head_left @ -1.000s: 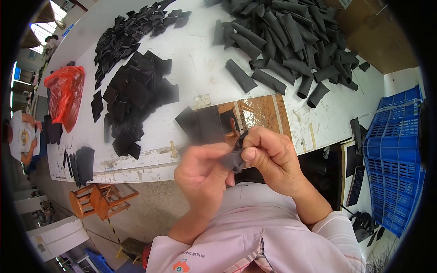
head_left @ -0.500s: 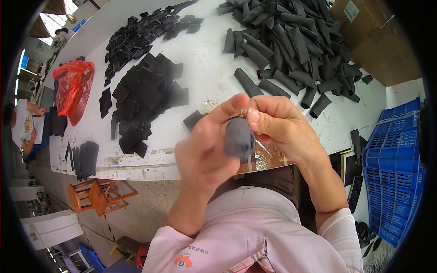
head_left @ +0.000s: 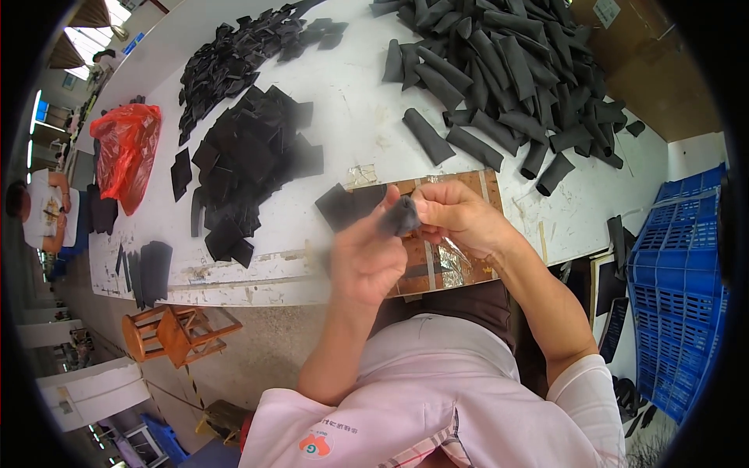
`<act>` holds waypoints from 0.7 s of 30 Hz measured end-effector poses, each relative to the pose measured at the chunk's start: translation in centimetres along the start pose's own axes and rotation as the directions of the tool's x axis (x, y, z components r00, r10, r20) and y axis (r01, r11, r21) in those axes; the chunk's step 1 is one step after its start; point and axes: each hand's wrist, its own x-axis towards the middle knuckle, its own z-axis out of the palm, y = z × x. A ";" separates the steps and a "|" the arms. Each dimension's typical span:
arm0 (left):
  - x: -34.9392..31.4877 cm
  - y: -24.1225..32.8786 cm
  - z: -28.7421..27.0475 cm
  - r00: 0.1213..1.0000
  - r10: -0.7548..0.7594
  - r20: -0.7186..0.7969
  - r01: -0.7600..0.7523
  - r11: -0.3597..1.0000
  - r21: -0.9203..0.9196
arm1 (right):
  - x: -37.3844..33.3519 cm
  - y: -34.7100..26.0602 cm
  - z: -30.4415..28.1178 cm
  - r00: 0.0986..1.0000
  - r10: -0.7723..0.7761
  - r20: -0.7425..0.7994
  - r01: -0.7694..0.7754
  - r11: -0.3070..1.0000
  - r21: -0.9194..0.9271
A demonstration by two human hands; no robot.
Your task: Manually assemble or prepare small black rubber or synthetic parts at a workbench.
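Observation:
In front of me, over the table edge, my left hand (head_left: 365,256) is closed round a dark grey fabric tube (head_left: 399,218). The tube is tilted, with one end sticking out past the fingers. My right hand (head_left: 459,214) pinches at that same end with thumb and fingertips; what else lies in the pinch is hidden. Below both hands lies a brown board (head_left: 485,189) with strips of tape. A flat dark piece (head_left: 343,204) rests at the board's left, partly behind my left hand.
A heap of dark tubes (head_left: 499,74) covers the back right, beside a cardboard box (head_left: 647,70). To the left are flat black pieces (head_left: 250,168), smaller pieces (head_left: 226,70) and a red plastic bag (head_left: 129,156). Blue crates (head_left: 675,288) stand right; a wooden stool (head_left: 183,335) left.
My left hand has gone from spread and blurred to curled round the tube. The tube has turned and now leans with an end toward my right hand. More of the board shows.

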 end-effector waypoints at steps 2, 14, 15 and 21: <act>-1.0 -0.5 -0.9 0.997 0.012 0.081 -0.045 0.908 0.416 | -0.8 0.4 0.0 1.000 0.004 -0.006 -0.004 1.000 -0.007; -1.9 -3.0 3.4 0.607 0.407 0.682 -0.678 -0.181 0.712 | -2.7 -3.5 3.3 0.755 -0.629 0.185 0.386 0.199 -0.901; -2.0 -3.0 3.3 0.520 0.440 0.732 -0.780 -0.104 0.617 | -2.7 -4.0 4.1 0.769 -0.573 0.283 0.297 -0.070 -0.952; -0.9 -1.8 -0.6 0.762 0.403 0.507 -0.610 0.183 0.771 | -2.1 0.0 0.7 0.831 -0.493 0.258 0.277 -0.036 -0.960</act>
